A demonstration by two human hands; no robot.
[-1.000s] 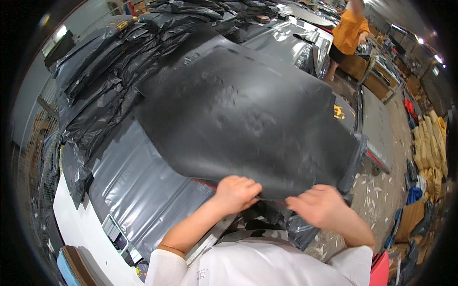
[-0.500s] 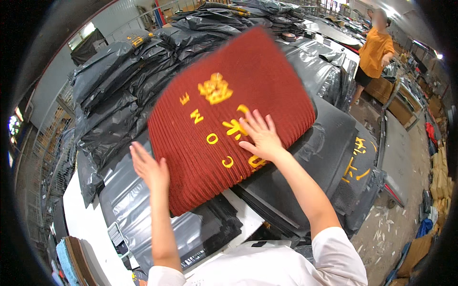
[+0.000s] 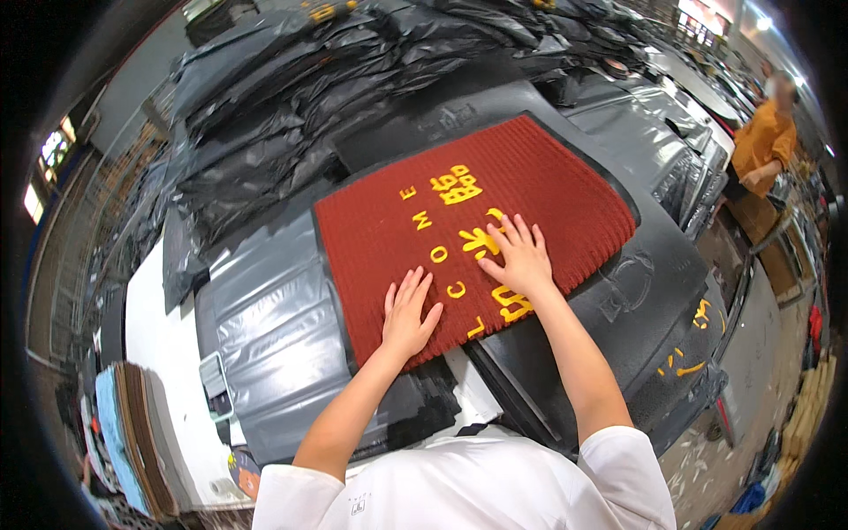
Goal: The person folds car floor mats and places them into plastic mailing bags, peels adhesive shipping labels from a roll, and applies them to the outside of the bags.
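A red ribbed doormat point(image 3: 539, 168) with yellow lettering and a dark border lies across the pile in front of me, its near edge folding downward. Flat on its near left part rests my left hand point(image 3: 408, 314), fingers spread and holding nothing. My right hand point(image 3: 523, 256) is spread out too, pressing on the mat over the yellow characters. Beneath the mat are black rubber mats point(image 3: 618, 291), some with yellow marks, on the right. A package in shiny grey plastic point(image 3: 274, 327) lies to the left of the mat.
Black plastic-wrapped bundles point(image 3: 274, 115) are heaped at the far side. A phone point(image 3: 215, 386) lies at the left on a white surface point(image 3: 155, 353), near upright folded blue and brown pieces point(image 3: 132, 433). A person in an orange shirt point(image 3: 761, 146) stands at far right.
The doormat's far part has come down from a raised, blurred position and now lies flatter on the pile. My left hand has moved from beside its left edge onto it.
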